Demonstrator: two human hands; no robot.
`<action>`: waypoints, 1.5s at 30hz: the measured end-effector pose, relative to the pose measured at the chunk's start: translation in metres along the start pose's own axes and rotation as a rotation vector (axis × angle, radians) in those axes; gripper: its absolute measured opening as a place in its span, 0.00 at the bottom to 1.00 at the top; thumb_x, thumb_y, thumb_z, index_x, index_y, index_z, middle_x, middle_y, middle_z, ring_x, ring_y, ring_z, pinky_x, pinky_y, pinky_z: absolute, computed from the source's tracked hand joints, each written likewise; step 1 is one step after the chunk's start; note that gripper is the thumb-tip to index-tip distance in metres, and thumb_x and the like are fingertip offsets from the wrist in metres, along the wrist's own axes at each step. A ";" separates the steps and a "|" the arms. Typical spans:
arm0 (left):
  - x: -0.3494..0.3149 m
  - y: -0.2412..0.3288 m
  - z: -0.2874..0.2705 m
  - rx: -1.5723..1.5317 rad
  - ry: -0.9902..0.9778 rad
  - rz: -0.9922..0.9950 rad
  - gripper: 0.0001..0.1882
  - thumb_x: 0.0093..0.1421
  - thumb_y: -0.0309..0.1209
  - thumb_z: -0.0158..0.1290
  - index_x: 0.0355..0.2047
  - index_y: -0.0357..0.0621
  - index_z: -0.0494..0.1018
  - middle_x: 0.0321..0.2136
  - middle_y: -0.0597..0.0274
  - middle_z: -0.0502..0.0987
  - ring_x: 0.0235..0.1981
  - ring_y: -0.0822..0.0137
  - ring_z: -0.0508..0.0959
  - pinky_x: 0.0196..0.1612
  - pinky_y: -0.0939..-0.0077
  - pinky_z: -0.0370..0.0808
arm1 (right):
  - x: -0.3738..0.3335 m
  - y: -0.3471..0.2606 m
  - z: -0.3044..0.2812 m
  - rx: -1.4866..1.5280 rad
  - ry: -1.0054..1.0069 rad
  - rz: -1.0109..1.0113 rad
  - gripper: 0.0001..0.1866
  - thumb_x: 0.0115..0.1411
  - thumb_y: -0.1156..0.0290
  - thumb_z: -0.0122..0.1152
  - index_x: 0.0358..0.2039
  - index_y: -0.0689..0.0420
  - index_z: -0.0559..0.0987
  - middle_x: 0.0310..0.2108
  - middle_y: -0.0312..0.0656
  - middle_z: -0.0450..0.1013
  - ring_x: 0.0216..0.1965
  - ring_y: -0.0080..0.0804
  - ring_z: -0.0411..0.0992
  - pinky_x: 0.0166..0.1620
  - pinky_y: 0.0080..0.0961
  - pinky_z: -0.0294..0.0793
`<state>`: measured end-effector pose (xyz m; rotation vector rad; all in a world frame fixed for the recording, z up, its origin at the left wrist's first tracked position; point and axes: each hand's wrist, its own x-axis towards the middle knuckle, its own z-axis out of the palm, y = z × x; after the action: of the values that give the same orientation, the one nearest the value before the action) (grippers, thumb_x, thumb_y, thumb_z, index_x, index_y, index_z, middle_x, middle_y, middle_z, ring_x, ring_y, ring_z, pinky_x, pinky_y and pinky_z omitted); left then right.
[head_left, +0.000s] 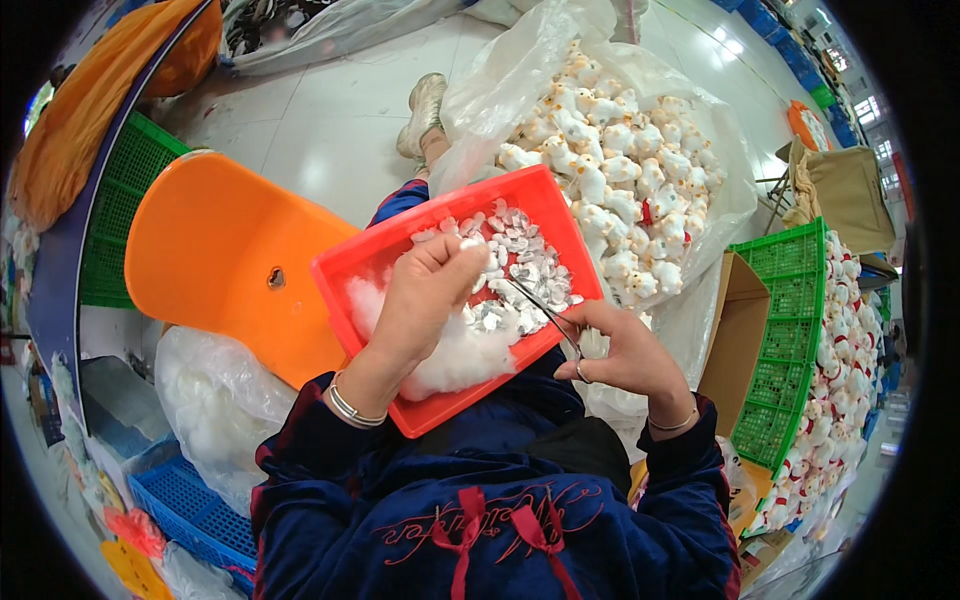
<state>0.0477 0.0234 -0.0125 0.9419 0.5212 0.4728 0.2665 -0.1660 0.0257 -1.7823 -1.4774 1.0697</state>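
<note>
A red plastic tray (345,262) rests on my lap. In it lie many small white and silvery pieces (530,262) and a mound of fluffy white stuffing (455,360). Over the tray's left part, my left hand (425,295) is closed in a pinch on a small white piece (474,247), mostly covered by the fingers. At the tray's right edge my right hand (632,350) grips metal forceps (548,312) by their finger loops. Their slim tips point into the tray, over the loose pieces; whether they hold anything cannot be made out.
An orange chair seat (225,250) stands at the left, beside a clear bag of stuffing (215,400) and a blue crate (195,510). Ahead, a large clear bag (735,170) holds many white plush toys (620,170). At right stand a cardboard box (735,320) and green crates (785,350).
</note>
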 end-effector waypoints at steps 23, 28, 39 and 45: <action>-0.005 -0.006 0.001 0.161 0.252 0.193 0.06 0.67 0.25 0.59 0.43 0.37 0.81 0.35 0.70 0.81 0.34 0.81 0.77 0.39 0.85 0.73 | 0.017 -0.012 -0.006 -0.266 0.179 -0.154 0.18 0.46 0.73 0.74 0.40 0.57 0.84 0.26 0.39 0.77 0.32 0.39 0.77 0.38 0.35 0.73; -0.008 -0.006 0.006 0.252 0.237 0.183 0.06 0.66 0.26 0.61 0.40 0.36 0.81 0.30 0.72 0.80 0.31 0.82 0.76 0.34 0.86 0.71 | 0.021 -0.013 -0.003 -0.276 0.125 -0.195 0.18 0.46 0.73 0.73 0.40 0.57 0.84 0.26 0.39 0.77 0.31 0.39 0.76 0.38 0.35 0.74; -0.013 0.005 0.007 0.267 0.212 0.127 0.11 0.65 0.29 0.62 0.42 0.33 0.83 0.31 0.70 0.82 0.32 0.82 0.76 0.36 0.85 0.73 | 0.023 -0.011 -0.003 -0.257 0.123 -0.205 0.18 0.45 0.75 0.71 0.40 0.59 0.84 0.26 0.43 0.77 0.29 0.40 0.76 0.34 0.34 0.75; -0.016 0.005 0.010 0.324 0.194 0.123 0.11 0.65 0.30 0.63 0.42 0.33 0.83 0.31 0.70 0.82 0.32 0.82 0.76 0.35 0.85 0.72 | 0.022 -0.014 -0.004 -0.248 0.082 -0.183 0.18 0.44 0.75 0.71 0.40 0.59 0.84 0.25 0.41 0.76 0.28 0.40 0.76 0.34 0.35 0.74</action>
<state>0.0410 0.0100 0.0000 1.2507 0.7331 0.6061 0.2646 -0.1411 0.0344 -1.7890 -1.7458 0.7400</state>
